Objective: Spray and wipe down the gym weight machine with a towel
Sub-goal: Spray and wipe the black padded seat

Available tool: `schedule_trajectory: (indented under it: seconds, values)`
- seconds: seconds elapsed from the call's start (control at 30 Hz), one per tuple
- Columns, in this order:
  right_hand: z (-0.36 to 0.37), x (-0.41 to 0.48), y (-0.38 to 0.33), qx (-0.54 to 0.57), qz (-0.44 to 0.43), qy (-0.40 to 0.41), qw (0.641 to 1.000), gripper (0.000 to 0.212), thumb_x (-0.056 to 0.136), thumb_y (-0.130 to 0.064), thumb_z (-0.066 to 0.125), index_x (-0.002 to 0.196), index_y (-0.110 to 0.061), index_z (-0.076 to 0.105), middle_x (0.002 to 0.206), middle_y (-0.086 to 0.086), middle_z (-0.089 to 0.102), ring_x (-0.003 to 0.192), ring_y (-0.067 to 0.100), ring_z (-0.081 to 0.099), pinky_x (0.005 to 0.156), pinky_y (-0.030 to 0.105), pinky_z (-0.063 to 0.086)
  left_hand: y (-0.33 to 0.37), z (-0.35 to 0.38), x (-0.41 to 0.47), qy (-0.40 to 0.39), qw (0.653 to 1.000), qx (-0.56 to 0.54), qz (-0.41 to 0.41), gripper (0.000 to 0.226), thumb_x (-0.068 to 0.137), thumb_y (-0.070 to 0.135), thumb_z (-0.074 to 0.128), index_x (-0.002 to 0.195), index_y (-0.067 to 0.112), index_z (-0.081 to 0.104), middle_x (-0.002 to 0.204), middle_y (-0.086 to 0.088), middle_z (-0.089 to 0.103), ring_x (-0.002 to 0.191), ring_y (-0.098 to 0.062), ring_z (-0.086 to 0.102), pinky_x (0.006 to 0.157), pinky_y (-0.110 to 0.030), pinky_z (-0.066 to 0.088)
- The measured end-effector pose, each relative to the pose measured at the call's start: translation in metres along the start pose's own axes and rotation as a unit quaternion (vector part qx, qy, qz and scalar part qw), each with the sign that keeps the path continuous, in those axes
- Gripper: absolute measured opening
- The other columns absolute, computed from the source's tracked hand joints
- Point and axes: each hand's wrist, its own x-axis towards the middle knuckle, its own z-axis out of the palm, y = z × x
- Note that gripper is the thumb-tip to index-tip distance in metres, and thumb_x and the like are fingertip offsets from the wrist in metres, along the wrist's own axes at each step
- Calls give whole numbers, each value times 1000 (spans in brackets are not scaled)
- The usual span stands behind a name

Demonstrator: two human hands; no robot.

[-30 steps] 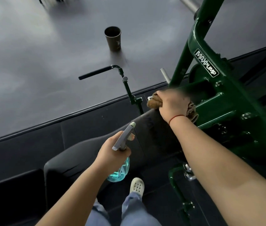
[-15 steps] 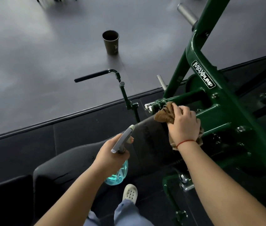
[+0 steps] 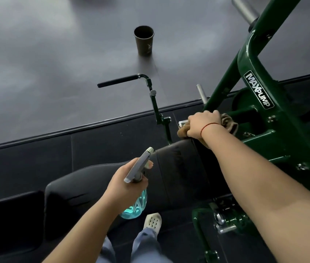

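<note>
My right hand (image 3: 202, 124) is curled around the brown towel (image 3: 230, 123) and presses it on a bar of the green weight machine (image 3: 254, 59), just above the black seat pad (image 3: 178, 168). My left hand (image 3: 129, 184) is wrapped tight around the neck of the blue spray bottle (image 3: 136, 205), near the pad. A dark cup (image 3: 143, 41) stands far off on the grey floor (image 3: 46, 63).

A cup (image 3: 143, 41) stood on the floor (image 3: 36, 54) behind the handle (image 3: 118, 82), left of the machine frame (image 3: 249, 54). The towel (image 3: 229, 123) lay on its crossbar, just beyond the seat pad (image 3: 178, 168).
</note>
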Motion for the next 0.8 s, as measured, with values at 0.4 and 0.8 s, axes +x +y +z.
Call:
schedule_trajectory:
  seconds: [0.4, 0.8]
  values:
    - [31, -1, -119, -87, -139, -5, 986, 40, 96, -41, 49, 133, -28, 57, 133, 3, 57, 128, 28, 46, 104, 46, 30, -3, -9, -3, 47, 999, -4, -25, 47, 85, -3, 67, 102, 40, 69, 80, -7, 67, 73, -32, 62, 72, -45, 59]
    - [9, -21, -27, 75, -83, 48, 993, 41, 93, -36, 49, 133, -44, 57, 128, 2, 56, 121, 29, 49, 101, 46, 36, 15, -6, 1, 39, 999, 7, -15, 44, 86, -1, 67, 103, 39, 69, 75, -6, 61, 72, -30, 61, 74, -50, 57]
